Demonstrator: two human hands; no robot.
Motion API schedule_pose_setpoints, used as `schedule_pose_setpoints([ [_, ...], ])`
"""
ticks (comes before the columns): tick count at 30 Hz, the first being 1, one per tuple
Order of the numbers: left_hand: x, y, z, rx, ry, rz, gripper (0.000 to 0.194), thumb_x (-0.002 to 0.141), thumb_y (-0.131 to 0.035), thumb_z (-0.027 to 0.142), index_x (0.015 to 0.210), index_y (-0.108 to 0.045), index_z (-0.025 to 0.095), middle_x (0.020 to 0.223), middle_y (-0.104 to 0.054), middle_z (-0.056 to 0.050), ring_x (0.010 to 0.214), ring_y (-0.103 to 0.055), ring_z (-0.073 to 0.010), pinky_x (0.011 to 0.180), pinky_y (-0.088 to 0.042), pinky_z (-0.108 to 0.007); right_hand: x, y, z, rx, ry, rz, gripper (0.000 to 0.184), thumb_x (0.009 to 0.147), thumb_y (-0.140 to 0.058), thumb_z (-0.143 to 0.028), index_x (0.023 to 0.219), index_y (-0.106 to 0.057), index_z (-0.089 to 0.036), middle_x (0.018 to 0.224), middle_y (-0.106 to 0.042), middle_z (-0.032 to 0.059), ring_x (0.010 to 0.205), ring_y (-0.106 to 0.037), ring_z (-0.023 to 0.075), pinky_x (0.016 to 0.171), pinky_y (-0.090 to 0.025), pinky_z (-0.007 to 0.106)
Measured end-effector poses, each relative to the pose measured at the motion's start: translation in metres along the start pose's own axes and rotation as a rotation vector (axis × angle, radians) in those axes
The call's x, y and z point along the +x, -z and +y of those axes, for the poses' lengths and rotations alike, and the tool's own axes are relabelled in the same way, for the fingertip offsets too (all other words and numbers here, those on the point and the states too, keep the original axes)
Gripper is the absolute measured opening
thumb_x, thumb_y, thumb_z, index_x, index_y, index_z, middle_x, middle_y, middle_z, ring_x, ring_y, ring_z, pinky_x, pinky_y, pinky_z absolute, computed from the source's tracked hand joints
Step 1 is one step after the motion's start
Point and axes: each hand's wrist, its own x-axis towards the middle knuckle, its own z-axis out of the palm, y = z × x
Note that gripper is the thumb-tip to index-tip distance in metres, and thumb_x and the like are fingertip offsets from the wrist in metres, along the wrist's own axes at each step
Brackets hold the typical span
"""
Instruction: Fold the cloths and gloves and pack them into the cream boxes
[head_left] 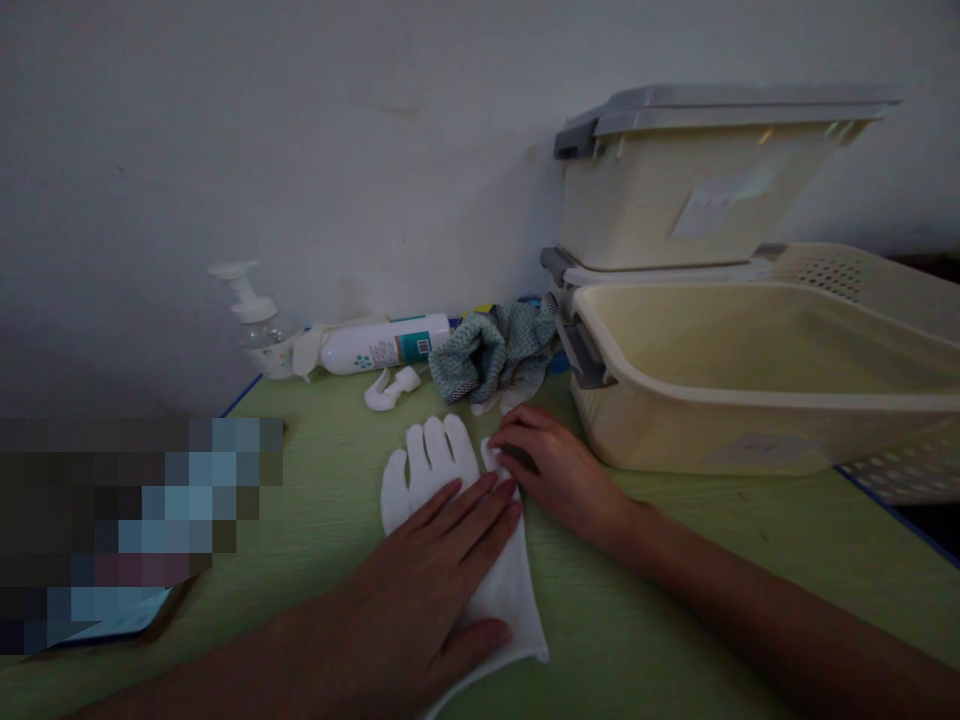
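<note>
A white glove lies on the green tabletop with its fingers pointing away from me and its cuff toward me. Across its palm my left hand rests flat, fingers stretched out, covering much of the fabric. At the glove's right edge, my right hand is closed with thumb and fingertips on a small white glove finger. Whether a second glove lies under the first I cannot tell.
Against the wall stand a pump bottle, a white bottle on its side, a white spray nozzle and a crumpled grey-green cloth. On the right are a cream bin and a lidded box. A pixelated patch covers the left side.
</note>
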Motion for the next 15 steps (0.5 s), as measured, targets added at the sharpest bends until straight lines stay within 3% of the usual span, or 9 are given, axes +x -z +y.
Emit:
schedule_pose_setpoints([
  [4,-0.0016,0.0028,0.0021,0.004,-0.017,-0.010,0.063,0.088,-0.047,0.036,0.142,-0.024,0.015,0.150,-0.016,-0.012,0.138,-0.014,-0.0265,0.111,-0.022,-0.046,-0.0003,0.0007,0.0002,-0.062,0.017,-0.004,0.013,0.081,-0.056,-0.008,0.086,-0.067,-0.013,0.092,-0.059,0.0088,0.092,-0.055,0.0200,0.082,-0.046,0.033],
  [15,-0.0039,-0.0015,-0.0030,0.005,-0.028,-0.012,0.076,0.080,-0.057,0.045,0.143,-0.018,0.030,0.151,-0.012,-0.005,0.138,-0.002,-0.0328,0.107,-0.014,-0.062,-0.0017,0.0041,0.0021,-0.052,0.022,-0.010,0.014,0.080,-0.057,-0.009,0.090,-0.066,-0.014,0.098,-0.060,0.0088,0.096,-0.056,0.0207,0.086,-0.046,0.035],
])
